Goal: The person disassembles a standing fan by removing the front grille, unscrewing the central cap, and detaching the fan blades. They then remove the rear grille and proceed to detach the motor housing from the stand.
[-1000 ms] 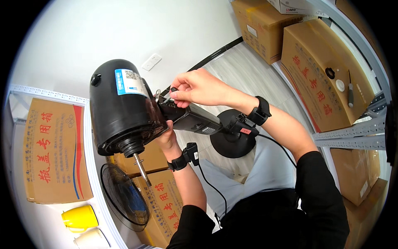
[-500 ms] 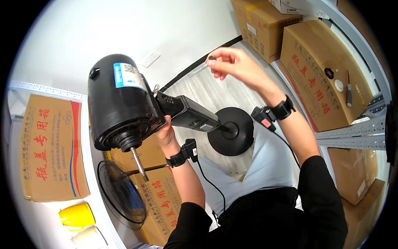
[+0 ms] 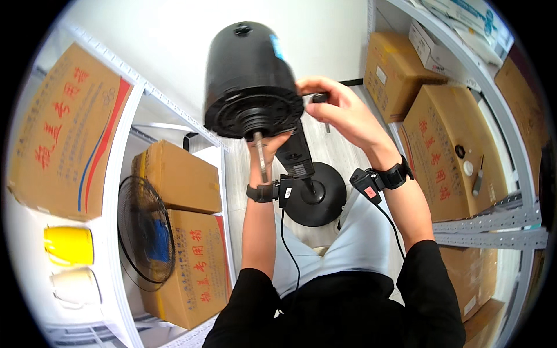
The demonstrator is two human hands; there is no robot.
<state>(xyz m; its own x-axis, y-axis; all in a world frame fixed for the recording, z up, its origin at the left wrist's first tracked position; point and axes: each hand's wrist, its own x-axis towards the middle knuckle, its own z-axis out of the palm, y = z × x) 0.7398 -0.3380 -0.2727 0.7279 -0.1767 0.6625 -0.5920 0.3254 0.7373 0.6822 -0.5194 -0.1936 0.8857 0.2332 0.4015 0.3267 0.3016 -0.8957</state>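
Observation:
A black fan motor housing, blurred at its edges, hangs tilted with its metal shaft pointing down toward me. Its neck joins a black stand column that rises from a round base on the floor. From underneath, my left hand grips the housing near the neck, its fingers partly hidden. My right hand, at the housing's right side, pinches a small black-headed screw with a thin metal shank pointing down. Some right fingertips are hidden behind the housing.
Left, a black fan guard leans by cardboard boxes on a shelf; a yellow mug and white mug stand nearby. Right, a screwdriver, white round cap and black knob lie on a carton.
The motor housing has swung right and turned its shaft end more toward me. My right hand has brought the screw down beside it. My view has shifted.

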